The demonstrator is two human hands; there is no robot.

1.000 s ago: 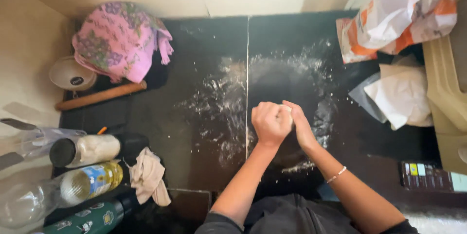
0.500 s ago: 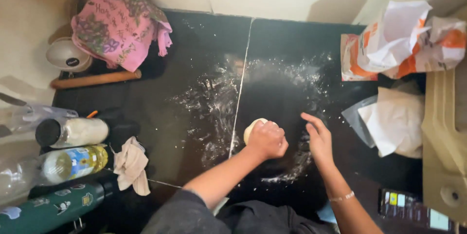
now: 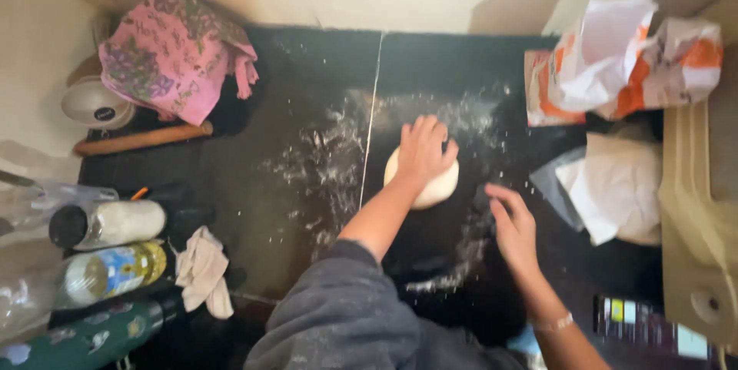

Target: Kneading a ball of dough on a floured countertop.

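On dark counter (image 3: 254, 178), left hand (image 3: 424, 149) presses dough (image 3: 438, 188) (right hand (image 3: 513, 224) open).

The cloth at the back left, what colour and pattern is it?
The cloth is pink with a purple and green floral print, seen in the head view.

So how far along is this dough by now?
Done: flour is scattered on the dark counter and the dough is one smooth ball. In hand: the left hand presses it, the right hand beside it. Left: the rolling pin lies unused.
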